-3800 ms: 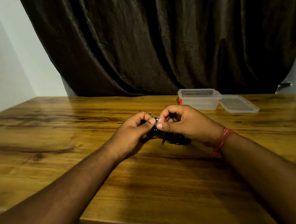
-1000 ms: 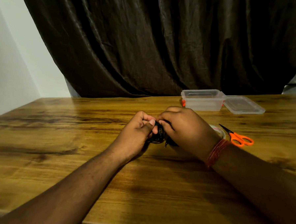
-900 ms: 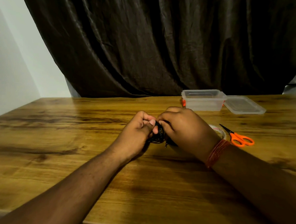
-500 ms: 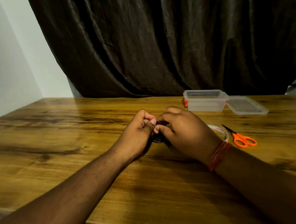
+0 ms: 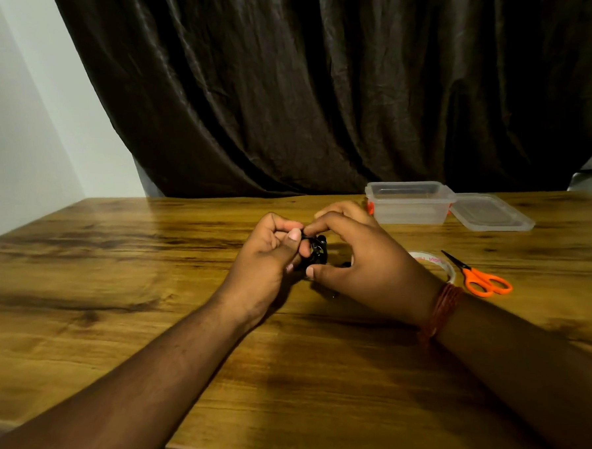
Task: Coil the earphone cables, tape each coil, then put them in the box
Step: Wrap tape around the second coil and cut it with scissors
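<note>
Holding a small black earphone coil point(image 5: 315, 252) just above the wooden surface point(image 5: 118, 268), the person works with both hands close together near the middle. The cable looks light, thin and springy, so it would likely unwind if released; the safest hold is a pinch across the bundled loops, not on a loose end. The left hand point(image 5: 265, 260) has its fingers curled, thumb and fingertips pinching the coil's left side. The right hand point(image 5: 362, 265) arches over from the right, forefinger and thumb curved around the coil. Both forearms reach in from the near edge. A tape roll point(image 5: 433, 261) and orange scissors point(image 5: 479, 276) lie beside the right wrist; the open clear box point(image 5: 410, 203) and its lid point(image 5: 489, 212) sit further back.
</note>
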`<state>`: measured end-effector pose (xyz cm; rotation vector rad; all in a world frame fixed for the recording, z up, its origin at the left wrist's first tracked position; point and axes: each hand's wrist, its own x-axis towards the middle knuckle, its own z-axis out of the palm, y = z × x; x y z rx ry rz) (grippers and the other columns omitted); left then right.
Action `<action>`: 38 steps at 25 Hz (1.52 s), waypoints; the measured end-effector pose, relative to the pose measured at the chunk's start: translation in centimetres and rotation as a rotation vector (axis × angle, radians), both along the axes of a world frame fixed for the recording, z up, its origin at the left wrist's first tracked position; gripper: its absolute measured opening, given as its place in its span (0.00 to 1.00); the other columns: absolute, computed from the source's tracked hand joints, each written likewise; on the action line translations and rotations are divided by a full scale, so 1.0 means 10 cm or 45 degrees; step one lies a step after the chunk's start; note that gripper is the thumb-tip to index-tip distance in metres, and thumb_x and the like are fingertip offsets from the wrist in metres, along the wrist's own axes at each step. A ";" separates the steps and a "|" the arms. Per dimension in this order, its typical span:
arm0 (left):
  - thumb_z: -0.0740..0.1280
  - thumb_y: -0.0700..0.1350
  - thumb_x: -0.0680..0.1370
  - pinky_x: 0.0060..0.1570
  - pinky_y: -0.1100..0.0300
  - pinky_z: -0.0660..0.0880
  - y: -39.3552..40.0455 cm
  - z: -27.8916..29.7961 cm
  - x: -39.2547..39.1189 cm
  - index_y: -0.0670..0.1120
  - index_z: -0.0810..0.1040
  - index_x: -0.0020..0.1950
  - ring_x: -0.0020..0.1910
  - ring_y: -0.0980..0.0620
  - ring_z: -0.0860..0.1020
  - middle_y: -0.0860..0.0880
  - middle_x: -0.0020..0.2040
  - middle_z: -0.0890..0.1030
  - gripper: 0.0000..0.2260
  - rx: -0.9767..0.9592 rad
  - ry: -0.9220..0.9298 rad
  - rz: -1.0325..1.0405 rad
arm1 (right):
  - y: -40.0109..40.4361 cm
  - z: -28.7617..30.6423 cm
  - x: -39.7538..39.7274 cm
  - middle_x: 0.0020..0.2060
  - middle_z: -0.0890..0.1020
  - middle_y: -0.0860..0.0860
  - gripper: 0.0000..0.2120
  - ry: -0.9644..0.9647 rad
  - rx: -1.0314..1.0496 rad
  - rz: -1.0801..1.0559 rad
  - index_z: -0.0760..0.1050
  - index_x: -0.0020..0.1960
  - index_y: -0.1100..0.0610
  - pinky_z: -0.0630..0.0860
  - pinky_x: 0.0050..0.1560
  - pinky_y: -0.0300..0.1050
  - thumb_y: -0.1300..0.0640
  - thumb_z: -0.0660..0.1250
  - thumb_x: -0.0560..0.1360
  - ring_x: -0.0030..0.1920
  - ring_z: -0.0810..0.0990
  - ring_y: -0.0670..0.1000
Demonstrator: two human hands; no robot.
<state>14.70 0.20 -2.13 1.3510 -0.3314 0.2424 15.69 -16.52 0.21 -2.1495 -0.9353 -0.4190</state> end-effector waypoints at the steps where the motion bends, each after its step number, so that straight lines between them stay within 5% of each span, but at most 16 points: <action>1: 0.59 0.38 0.82 0.34 0.59 0.71 0.00 0.00 -0.01 0.46 0.72 0.50 0.28 0.57 0.68 0.49 0.34 0.77 0.05 -0.005 -0.012 -0.025 | 0.00 0.00 0.01 0.57 0.73 0.44 0.19 0.032 0.032 0.039 0.76 0.58 0.51 0.67 0.60 0.32 0.56 0.76 0.69 0.60 0.71 0.41; 7: 0.58 0.36 0.82 0.36 0.62 0.70 -0.01 0.04 -0.04 0.45 0.72 0.49 0.27 0.58 0.67 0.49 0.33 0.77 0.06 0.009 -0.066 -0.074 | -0.01 0.00 0.05 0.51 0.79 0.43 0.18 0.127 0.181 0.087 0.72 0.57 0.48 0.76 0.60 0.50 0.61 0.72 0.71 0.56 0.78 0.43; 13: 0.58 0.35 0.82 0.36 0.63 0.71 -0.02 0.06 -0.06 0.44 0.72 0.49 0.30 0.57 0.71 0.49 0.34 0.77 0.07 -0.028 -0.042 -0.077 | -0.02 0.04 0.02 0.51 0.75 0.40 0.22 0.118 0.175 0.041 0.69 0.59 0.47 0.75 0.60 0.43 0.62 0.72 0.70 0.55 0.76 0.40; 17: 0.59 0.34 0.81 0.37 0.62 0.70 -0.05 0.06 -0.09 0.43 0.73 0.48 0.31 0.56 0.71 0.48 0.34 0.77 0.06 -0.028 -0.006 -0.127 | -0.02 0.05 -0.01 0.48 0.77 0.44 0.15 0.088 0.188 0.025 0.72 0.55 0.50 0.75 0.46 0.34 0.62 0.70 0.71 0.50 0.77 0.42; 26: 0.59 0.35 0.80 0.31 0.68 0.70 -0.04 0.07 -0.08 0.42 0.74 0.48 0.32 0.56 0.72 0.46 0.35 0.76 0.06 -0.098 0.091 -0.209 | -0.06 0.05 0.07 0.36 0.80 0.47 0.10 0.204 0.351 0.091 0.76 0.45 0.54 0.75 0.36 0.39 0.67 0.68 0.70 0.34 0.76 0.42; 34: 0.66 0.46 0.78 0.31 0.61 0.63 -0.06 0.08 -0.10 0.48 0.73 0.39 0.28 0.56 0.66 0.49 0.32 0.73 0.09 -0.017 0.082 -0.176 | -0.03 0.05 0.03 0.38 0.79 0.47 0.11 0.142 0.265 0.070 0.75 0.47 0.52 0.73 0.36 0.34 0.66 0.69 0.69 0.35 0.76 0.40; 38: 0.64 0.47 0.78 0.27 0.68 0.65 -0.06 0.09 -0.10 0.49 0.77 0.37 0.30 0.57 0.69 0.48 0.33 0.74 0.09 -0.071 0.143 -0.137 | -0.05 0.08 -0.01 0.38 0.78 0.45 0.11 0.088 0.214 0.044 0.75 0.48 0.53 0.71 0.36 0.30 0.65 0.69 0.70 0.37 0.75 0.39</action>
